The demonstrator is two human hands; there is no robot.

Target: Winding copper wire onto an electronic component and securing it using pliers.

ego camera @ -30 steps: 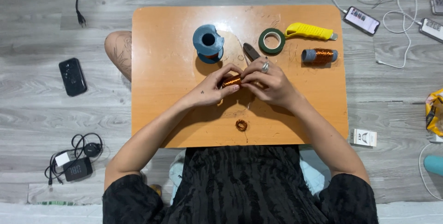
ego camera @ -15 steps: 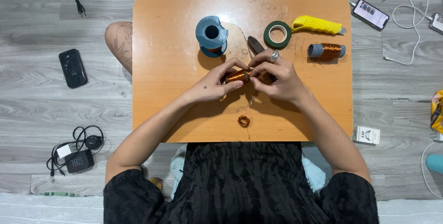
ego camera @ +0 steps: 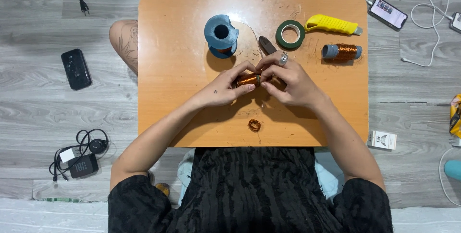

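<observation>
Copper coil point(ego camera: 248, 79) is right where it was a second ago, held over the middle of the little orange table point(ego camera: 163, 69), just in front of the blue spool point(ego camera: 221, 35). Honestly not much has moved: both hands stay clamped on it, maybe nudged a touch toward the table's center, so I'd say the winding is still mid-go, not wrapping up. Left hand point(ego camera: 222, 90) pinches the coil's left end with thumb and fingers closed on it; right hand point(ego camera: 288, 80), the one with the ring, has its fingers curled shut around the right end. A thin wire strand seems to run back toward the spool, hard to tell though. Tiny wound ring point(ego camera: 254, 125) sits untouched near the front edge. Green tape roll point(ego camera: 290, 34), yellow cutter point(ego camera: 332, 24) and second copper bobbin point(ego camera: 342, 51) sit by the far right corner, well apart from the hands.
</observation>
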